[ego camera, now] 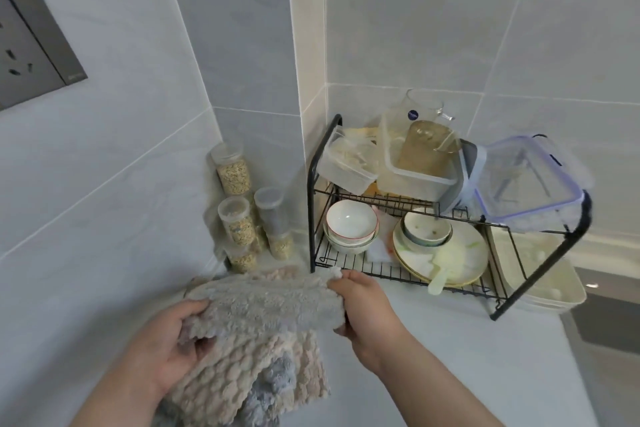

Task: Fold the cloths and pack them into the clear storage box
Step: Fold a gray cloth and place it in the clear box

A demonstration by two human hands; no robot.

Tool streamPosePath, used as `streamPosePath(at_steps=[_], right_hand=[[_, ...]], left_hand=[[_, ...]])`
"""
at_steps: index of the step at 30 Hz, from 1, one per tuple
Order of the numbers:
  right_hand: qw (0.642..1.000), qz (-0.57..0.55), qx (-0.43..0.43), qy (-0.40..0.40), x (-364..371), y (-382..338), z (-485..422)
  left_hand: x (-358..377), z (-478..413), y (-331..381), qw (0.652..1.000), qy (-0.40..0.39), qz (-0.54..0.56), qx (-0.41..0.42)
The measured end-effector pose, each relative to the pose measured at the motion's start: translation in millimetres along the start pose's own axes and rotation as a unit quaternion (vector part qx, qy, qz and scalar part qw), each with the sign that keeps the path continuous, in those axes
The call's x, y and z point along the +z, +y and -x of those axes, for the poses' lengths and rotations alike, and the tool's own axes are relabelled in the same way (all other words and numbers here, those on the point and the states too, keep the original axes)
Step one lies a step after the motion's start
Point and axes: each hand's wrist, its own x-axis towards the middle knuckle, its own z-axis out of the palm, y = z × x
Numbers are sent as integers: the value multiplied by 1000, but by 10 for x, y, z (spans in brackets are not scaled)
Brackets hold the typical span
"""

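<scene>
White counter (433,340), black dish rack (313,184) in the corner. Fluffy grey cloth (263,302) is stretched above the counter, beige cloth (242,367) beneath it. Clear storage box (526,177) sits atop the rack's right end. Left hand (162,347) and right hand (363,302) have fingers clamped on the grey cloth's ends.

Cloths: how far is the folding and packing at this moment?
Done: nothing is packed that I can see; the clear box with the purple lid sits on the dish rack, lid on. In hand: the left grip and right grip hold one greyish cloth stretched between them. Left: the beige cloth and blue-grey cloth beneath, then packing.
</scene>
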Motion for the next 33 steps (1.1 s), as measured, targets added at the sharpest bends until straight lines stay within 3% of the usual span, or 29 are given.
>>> streamPosePath(at_steps=[4,13,21,25,29,31,33], right_hand=[[999,-40,-17,16,-465,-181,460],[980,-133,50,141,-1759,-131,1115],[975,-138,20,171,-2426,-19,1446],[972,-99,79,198,-2652,636,1366],[971,-12,135,196,-2747,1214,1311],[954,162,133,215,-2825,1447,1236],[889,374,130,232,-2937,1579,1192]], left_hand=[[346,207,-40,998,-1,-41,38],[1479,581,-681,973,-101,-205,4],[1888,710,-1214,918,-116,-357,124],[1648,693,-1820,846,-89,-496,175],[1255,320,-2491,706,-70,-688,154],[1079,131,-2711,647,-92,-740,158],[1100,169,-2728,605,-83,-765,203]])
